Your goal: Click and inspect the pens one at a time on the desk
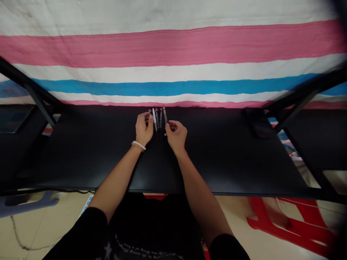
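Note:
Several slim pens stand side by side, pointing away from me, on a black table point(108, 151) near its far edge. One pale, whitish pen point(154, 120) lies among darker pens point(161, 118). My left hand point(144, 129), with a light beaded bracelet on the wrist, curls at the left end of the row, its thumb and fingers around the leftmost pen point(150, 111), which is partly hidden. My right hand point(176, 135) pinches the near end of the rightmost pen point(164, 112), set slightly apart from the others and tilted.
A striped cloth point(173, 47) hangs along the table's far edge. Black frame bars point(40, 104) rise at both sides. A dark flat object point(260, 128) lies at the right. Red plastic stools point(287, 224) and a grey-blue one point(29, 205) are below.

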### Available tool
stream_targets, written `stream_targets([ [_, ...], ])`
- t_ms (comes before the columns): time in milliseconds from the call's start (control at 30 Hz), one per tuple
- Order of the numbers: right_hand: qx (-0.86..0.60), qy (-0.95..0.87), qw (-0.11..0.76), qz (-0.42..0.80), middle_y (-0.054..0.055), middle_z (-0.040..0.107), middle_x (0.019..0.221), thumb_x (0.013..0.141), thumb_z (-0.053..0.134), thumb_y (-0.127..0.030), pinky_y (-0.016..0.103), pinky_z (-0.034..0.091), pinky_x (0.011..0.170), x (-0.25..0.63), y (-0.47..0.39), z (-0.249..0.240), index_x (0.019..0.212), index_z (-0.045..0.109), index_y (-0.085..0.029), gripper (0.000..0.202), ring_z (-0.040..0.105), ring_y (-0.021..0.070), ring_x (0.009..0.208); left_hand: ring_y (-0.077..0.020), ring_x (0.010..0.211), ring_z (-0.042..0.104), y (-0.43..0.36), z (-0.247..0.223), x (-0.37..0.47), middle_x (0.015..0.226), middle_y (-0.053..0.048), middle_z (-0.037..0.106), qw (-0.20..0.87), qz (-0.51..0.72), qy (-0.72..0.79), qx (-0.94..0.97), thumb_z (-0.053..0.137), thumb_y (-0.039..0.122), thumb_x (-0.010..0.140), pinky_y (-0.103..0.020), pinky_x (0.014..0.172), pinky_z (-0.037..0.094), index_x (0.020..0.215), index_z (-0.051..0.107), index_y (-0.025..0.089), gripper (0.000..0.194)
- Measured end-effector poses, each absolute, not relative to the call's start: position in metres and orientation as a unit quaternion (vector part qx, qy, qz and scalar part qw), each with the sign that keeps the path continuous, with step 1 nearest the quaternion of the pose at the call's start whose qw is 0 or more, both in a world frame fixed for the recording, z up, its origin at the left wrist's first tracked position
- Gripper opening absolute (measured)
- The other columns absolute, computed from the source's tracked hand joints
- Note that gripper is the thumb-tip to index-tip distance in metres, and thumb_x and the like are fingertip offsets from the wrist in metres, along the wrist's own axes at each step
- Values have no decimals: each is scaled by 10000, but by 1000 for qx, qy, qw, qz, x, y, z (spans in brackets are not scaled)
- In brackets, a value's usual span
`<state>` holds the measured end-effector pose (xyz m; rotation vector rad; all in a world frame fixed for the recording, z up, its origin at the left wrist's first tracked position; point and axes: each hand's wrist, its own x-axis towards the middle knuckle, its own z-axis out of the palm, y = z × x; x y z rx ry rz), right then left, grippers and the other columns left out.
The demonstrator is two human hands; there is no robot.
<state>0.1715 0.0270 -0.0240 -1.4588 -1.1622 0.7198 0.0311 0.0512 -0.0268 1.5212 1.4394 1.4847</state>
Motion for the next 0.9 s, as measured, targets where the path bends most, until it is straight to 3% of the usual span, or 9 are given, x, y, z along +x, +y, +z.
stream_targets([
  [133,-518,-536,567,351,50,661,943,855,652,-413,296,582,521,166,13,-12,977,736,-221,243,629,146,677,-220,966,734,53,-21,25,1094,-121,734,476,619,462,420,643,530,908,-410,883,599,1195,566,212,435],
  [233,-481,-573,548,374,48,670,974,855,677,-441,303,584,570,161,7,-9,938,751,-244,226,632,142,690,-198,894,751,51,-14,14,996,-74,752,558,621,406,371,689,463,890,-376,811,618,1169,577,230,380],
  [333,-473,-553,550,410,38,697,902,850,682,-508,299,576,575,158,8,-13,979,745,-244,301,639,144,681,-191,903,754,47,-6,6,926,-33,746,592,616,369,366,721,386,872,-367,814,624,1053,594,241,264],
  [433,-457,-505,560,471,14,694,739,864,652,-572,266,526,474,158,13,-18,963,747,-224,375,595,122,544,-210,981,752,44,-1,4,986,-50,761,607,600,358,379,720,373,877,-410,882,618,975,579,238,219],
  [600,-469,-471,585,464,-11,667,636,838,708,-514,243,443,386,160,15,-20,857,769,-217,303,521,97,431,-238,1004,756,39,1,11,1015,-101,777,592,604,365,389,678,466,909,-447,915,610,933,595,208,272],
  [667,-483,-472,590,442,-4,690,672,829,720,-468,280,517,450,160,14,-18,880,777,-230,251,570,118,476,-242,1019,753,38,2,13,1022,-106,778,580,611,378,385,661,478,920,-447,918,611,931,604,206,278],
  [733,-486,-493,597,407,19,728,786,813,731,-422,346,611,620,160,13,-16,813,770,-245,181,672,160,638,-243,1026,752,37,1,14,1021,-104,777,571,620,385,377,659,470,924,-448,926,609,925,607,205,270],
  [833,-473,-525,606,365,40,738,991,773,765,-362,408,611,888,160,13,-14,809,749,-254,114,719,206,949,-245,1019,754,38,0,14,1015,-104,777,574,628,379,364,662,447,929,-453,940,603,916,607,197,256],
  [900,-469,-513,606,387,47,733,1007,755,790,-367,400,623,852,161,14,-14,949,743,-253,229,720,205,937,-241,1028,751,39,-1,14,1033,-105,775,578,630,379,354,652,424,942,-448,945,599,920,605,196,233],
])
